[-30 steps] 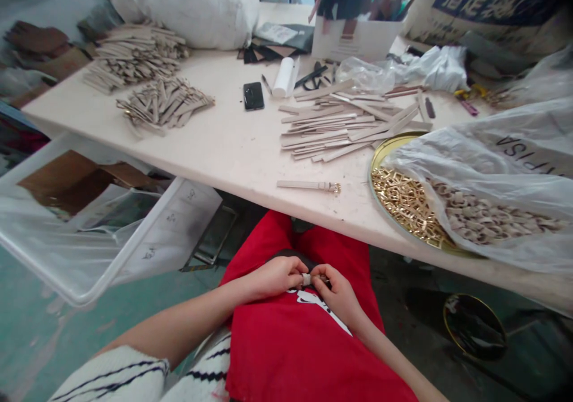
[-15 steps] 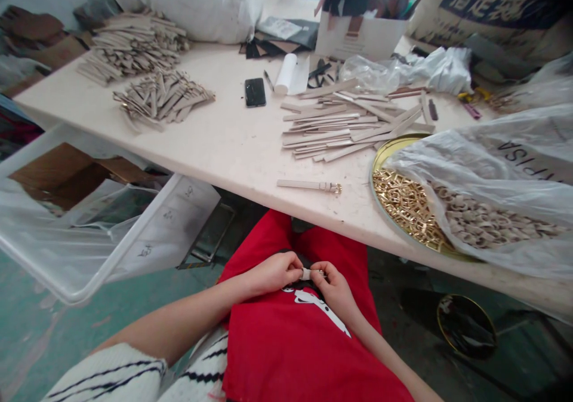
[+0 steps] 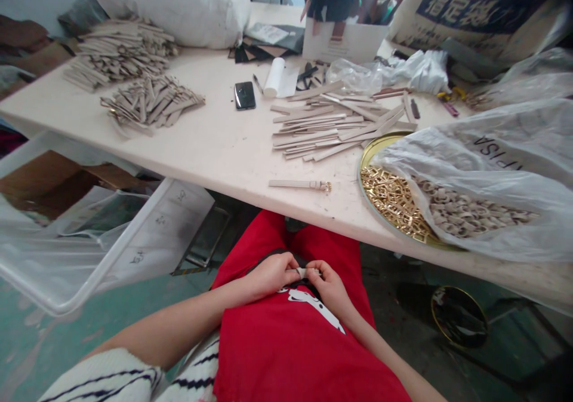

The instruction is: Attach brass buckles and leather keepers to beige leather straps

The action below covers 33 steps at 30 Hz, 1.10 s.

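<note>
Above my lap, my left hand [image 3: 282,273] and my right hand [image 3: 326,279] pinch opposite ends of a small beige strip piece [image 3: 301,273]. Fingers hide most of it. On the table near its front edge lies a finished-looking beige strip with a gold buckle [image 3: 298,184]. A round gold-rimmed tray [image 3: 363,175] to the right holds gold buckles [image 3: 394,202], and a plastic bag on it contains small beige loops [image 3: 470,211]. Loose beige strips [image 3: 322,128] are spread behind the single strip.
A phone [image 3: 245,96] and a white roll [image 3: 274,77] lie mid-table. Two strip piles [image 3: 125,46] are at the back left. A white plastic bin [image 3: 165,229] stands below the left table edge. A stuffed white sack [image 3: 179,8] and printed sack [image 3: 474,14] are behind.
The view has shifted slightly, so the table items appear further left. Both hands still pinch the small piece, which now looks slightly turned between the fingers.
</note>
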Each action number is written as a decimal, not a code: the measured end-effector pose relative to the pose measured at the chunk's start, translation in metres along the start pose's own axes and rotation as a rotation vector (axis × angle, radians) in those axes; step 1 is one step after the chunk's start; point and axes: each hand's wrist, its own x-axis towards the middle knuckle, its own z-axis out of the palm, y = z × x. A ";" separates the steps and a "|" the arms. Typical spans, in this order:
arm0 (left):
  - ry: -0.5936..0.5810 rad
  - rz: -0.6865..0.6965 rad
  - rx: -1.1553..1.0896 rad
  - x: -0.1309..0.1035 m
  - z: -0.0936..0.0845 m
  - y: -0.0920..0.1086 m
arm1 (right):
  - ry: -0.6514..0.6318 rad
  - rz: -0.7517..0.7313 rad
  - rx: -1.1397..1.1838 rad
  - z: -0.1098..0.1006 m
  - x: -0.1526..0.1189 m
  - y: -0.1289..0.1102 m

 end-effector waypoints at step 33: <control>-0.093 0.017 0.213 0.004 -0.007 0.014 | -0.016 -0.236 -0.168 -0.005 -0.004 -0.005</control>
